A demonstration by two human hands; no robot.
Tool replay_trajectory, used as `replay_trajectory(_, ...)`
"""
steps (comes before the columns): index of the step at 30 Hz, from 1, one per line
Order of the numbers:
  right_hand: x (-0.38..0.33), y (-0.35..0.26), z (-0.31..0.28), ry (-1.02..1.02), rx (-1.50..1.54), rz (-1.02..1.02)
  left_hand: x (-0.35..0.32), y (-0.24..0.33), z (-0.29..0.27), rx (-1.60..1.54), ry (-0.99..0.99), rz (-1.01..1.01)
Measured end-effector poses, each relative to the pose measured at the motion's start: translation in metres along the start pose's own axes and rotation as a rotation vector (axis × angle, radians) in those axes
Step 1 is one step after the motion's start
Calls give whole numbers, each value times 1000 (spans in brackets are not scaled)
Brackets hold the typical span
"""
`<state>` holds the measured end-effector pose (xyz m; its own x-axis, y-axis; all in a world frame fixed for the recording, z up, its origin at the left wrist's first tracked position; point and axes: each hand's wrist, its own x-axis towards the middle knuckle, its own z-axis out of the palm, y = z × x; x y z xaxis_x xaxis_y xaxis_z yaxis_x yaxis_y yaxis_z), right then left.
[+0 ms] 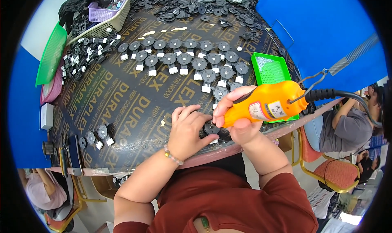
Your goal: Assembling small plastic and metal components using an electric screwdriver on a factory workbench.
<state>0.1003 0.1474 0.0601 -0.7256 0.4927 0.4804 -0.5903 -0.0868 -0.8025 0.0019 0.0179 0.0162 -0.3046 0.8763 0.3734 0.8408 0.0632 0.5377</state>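
Observation:
My right hand (237, 116) grips an orange electric screwdriver (265, 104), its body lying sideways with a black cable running off to the right. My left hand (188, 131) presses down on a dark round disc part (211, 129) at the near edge of the table, right under the tool's tip. Rows of the same grey disc parts with white square tabs (192, 61) lie across the middle of the dark printed board (122, 106).
A green mesh tray (269, 69) sits right of the rows. Loose black parts pile at the far edge (196, 4) and far left (79, 57). A cream basket (106, 24) and green tray (51, 55) stand at left. Other people sit at right (347, 127) and lower left (45, 190).

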Motion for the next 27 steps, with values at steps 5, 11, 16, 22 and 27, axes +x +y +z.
replay_trajectory(5,0,2,3,-7,-27,-17,-1,-2,1,-5,18,2)
replay_trajectory(11,-3,3,4,18,0,-23,-1,-2,3,-21,34,1)
replay_trajectory(16,-7,4,-3,-112,-26,53,-4,-6,7,-20,59,3)
replay_trajectory(22,2,7,2,-136,-80,-21,-2,-4,8,-22,72,11)
replay_trajectory(27,6,-2,-18,-91,124,-29,-1,1,5,13,26,1)
